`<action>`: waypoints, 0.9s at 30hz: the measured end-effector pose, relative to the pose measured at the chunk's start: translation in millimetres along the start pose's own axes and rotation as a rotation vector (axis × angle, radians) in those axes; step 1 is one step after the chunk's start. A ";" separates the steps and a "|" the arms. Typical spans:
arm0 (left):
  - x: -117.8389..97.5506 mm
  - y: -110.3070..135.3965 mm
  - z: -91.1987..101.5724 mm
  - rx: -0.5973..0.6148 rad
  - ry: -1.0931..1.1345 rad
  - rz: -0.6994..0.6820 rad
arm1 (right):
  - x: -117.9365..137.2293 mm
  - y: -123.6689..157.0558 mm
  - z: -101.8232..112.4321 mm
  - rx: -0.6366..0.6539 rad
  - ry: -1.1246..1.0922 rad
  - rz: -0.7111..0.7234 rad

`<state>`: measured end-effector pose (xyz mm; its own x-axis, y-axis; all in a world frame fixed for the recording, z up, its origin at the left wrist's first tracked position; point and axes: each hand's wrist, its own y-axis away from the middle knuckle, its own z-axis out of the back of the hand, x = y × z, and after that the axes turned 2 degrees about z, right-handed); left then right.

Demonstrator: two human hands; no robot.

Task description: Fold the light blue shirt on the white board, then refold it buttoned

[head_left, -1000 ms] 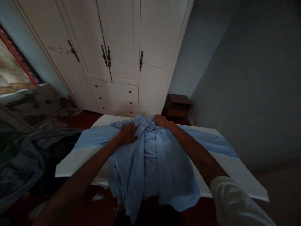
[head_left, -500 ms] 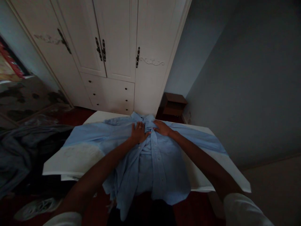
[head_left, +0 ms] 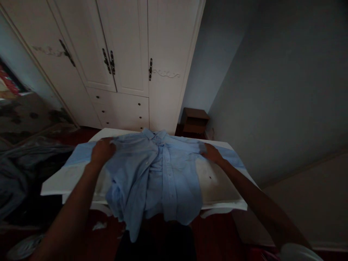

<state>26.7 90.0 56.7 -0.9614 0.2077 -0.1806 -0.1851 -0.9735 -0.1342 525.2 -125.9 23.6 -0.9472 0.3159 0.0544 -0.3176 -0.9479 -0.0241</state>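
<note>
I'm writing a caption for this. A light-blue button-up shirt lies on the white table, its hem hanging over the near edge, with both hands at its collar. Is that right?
Not at the collar: the head view shows the left hand at one sleeve and the right hand at the opposite sleeve, well apart. The rest stands.

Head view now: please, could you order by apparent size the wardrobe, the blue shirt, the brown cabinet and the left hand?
1. Wardrobe
2. Blue shirt
3. Brown cabinet and left hand: look too alike to rank
</note>
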 end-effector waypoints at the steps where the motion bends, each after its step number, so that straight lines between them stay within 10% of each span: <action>1: 16.7 -3.1 3.0 0.021 -0.027 0.053 | -9.3 4.4 0.9 0.016 0.003 -0.046; 11: 63.1 -22.4 20.4 0.125 -0.136 0.147 | -39.1 26.7 11.2 0.031 0.015 -0.284; 18: 42.5 -53.6 49.3 -0.099 -0.129 0.161 | -35.6 15.5 26.0 -0.120 0.056 -0.429; 27: 2.8 -59.8 16.8 -0.063 -0.006 0.052 | 1.5 21.4 21.1 -0.178 0.017 -0.351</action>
<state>31.7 147.2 80.7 -0.9706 0.1561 -0.1830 -0.1218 -0.9751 -0.1855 518.0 -146.5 44.3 -0.7799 0.6216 0.0732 -0.6234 -0.7611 -0.1794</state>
